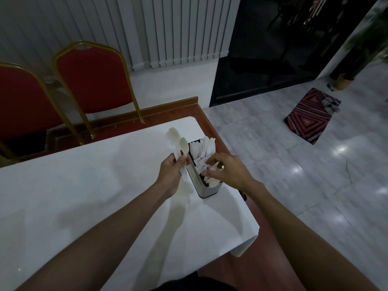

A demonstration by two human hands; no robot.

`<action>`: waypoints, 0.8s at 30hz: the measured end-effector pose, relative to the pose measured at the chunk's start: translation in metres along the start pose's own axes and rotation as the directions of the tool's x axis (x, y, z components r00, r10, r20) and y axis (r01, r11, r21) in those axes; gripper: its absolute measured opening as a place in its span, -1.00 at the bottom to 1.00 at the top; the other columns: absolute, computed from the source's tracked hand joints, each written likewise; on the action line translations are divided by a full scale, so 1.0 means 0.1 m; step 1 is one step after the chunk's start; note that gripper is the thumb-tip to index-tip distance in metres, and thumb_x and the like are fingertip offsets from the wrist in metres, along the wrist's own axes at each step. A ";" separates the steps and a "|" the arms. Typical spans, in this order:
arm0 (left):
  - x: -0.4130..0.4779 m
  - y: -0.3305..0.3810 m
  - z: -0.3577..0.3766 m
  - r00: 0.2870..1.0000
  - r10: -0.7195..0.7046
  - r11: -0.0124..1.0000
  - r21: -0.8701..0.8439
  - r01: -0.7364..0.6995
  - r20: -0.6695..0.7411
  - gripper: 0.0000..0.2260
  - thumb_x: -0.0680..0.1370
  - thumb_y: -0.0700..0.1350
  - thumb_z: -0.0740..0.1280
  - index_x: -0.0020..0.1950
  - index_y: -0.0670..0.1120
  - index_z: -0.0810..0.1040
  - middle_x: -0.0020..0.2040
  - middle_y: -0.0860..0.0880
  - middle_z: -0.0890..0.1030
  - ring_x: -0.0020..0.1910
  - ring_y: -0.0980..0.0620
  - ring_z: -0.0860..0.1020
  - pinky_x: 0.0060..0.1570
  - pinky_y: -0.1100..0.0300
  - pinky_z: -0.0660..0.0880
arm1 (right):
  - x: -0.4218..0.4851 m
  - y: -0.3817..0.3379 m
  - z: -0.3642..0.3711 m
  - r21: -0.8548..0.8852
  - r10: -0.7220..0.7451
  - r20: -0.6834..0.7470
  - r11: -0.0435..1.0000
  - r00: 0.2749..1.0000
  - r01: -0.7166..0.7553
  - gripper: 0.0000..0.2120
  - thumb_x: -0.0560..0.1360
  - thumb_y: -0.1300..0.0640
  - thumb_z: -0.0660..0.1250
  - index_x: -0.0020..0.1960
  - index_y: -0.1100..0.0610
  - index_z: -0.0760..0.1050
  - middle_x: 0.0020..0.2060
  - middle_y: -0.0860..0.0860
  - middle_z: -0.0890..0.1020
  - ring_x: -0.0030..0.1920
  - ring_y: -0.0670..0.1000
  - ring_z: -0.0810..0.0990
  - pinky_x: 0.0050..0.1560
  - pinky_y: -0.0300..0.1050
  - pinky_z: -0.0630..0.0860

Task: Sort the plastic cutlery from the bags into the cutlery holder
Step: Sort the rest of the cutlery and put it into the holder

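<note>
Cutlery holder (206, 191) on table (84, 185), near its right edge. Left hand (171, 175) just left of holder, fingers clamped on at least 2 spoons (183, 144), bowls up. Right hand (228, 171) over holder, fingers spread among packed cutlery; whether pinching, cannot tell. Risk: sideways push tips holder over; crowded pieces spill out.

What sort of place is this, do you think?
Probably a banquet hall or simple restaurant: red padded chairs with gold frames, a white table, and a cutlery holder full of plastic cutlery.
</note>
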State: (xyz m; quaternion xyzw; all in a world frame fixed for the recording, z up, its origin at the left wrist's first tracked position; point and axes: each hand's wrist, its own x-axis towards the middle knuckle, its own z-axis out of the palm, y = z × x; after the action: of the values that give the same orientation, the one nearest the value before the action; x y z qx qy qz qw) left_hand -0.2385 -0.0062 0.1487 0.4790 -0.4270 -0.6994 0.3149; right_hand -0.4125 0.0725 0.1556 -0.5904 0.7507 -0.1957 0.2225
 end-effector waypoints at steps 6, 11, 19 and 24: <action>-0.09 -0.01 0.03 0.997 0.018 0.999 -0.047 -0.014 0.072 -0.84 0.59 -0.24 0.24 0.11 -0.20 0.58 -0.05 -0.05 0.65 0.01 0.00 0.60 0.11 0.17 0.50 | -0.04 -0.02 0.01 -0.102 -0.013 -0.105 0.995 0.994 0.002 -0.74 0.36 -0.25 0.43 -0.11 -0.09 0.65 -0.12 -0.17 0.61 -0.16 -0.14 0.52 -0.24 -0.14 0.57; -0.17 0.01 0.12 0.978 0.071 0.996 0.037 -0.079 0.197 -0.84 0.57 -0.23 0.28 0.11 -0.08 0.58 -0.06 -0.01 0.67 -0.09 0.14 0.64 -0.03 0.28 0.55 | -0.07 -0.29 -0.18 0.226 -0.082 -0.317 0.961 0.945 0.159 -0.73 0.40 -0.11 0.48 0.02 0.01 0.65 -0.17 -0.13 0.64 -0.22 -0.16 0.57 -0.22 -0.38 0.48; -0.15 -0.07 0.20 0.995 0.063 0.993 0.094 -0.071 0.081 -0.85 0.53 -0.18 0.35 0.08 -0.08 0.64 0.03 -0.09 0.68 0.08 -0.09 0.62 0.17 0.02 0.54 | -0.02 -0.24 -0.24 0.130 -0.085 -0.484 0.977 0.871 0.168 -0.87 0.50 0.03 0.39 -0.06 0.04 0.70 -0.23 -0.13 0.67 -0.28 -0.14 0.59 -0.22 -0.22 0.54; -0.13 -0.13 0.13 0.999 0.047 0.998 0.047 -0.047 0.000 -0.80 0.53 -0.20 0.36 0.14 -0.12 0.63 0.02 -0.03 0.68 0.07 -0.03 0.61 0.15 0.10 0.52 | -0.07 -0.08 -0.26 0.138 -0.005 -0.595 0.985 0.804 0.108 -0.84 0.52 0.00 0.32 -0.08 -0.02 0.67 -0.18 -0.11 0.68 -0.22 -0.11 0.59 -0.19 -0.13 0.54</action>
State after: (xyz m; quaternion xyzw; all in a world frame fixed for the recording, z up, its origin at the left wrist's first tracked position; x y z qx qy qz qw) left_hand -0.2463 0.0144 0.1449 0.4766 -0.4540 -0.6813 0.3203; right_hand -0.4195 0.0780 0.1825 -0.5015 0.7459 -0.4379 0.0195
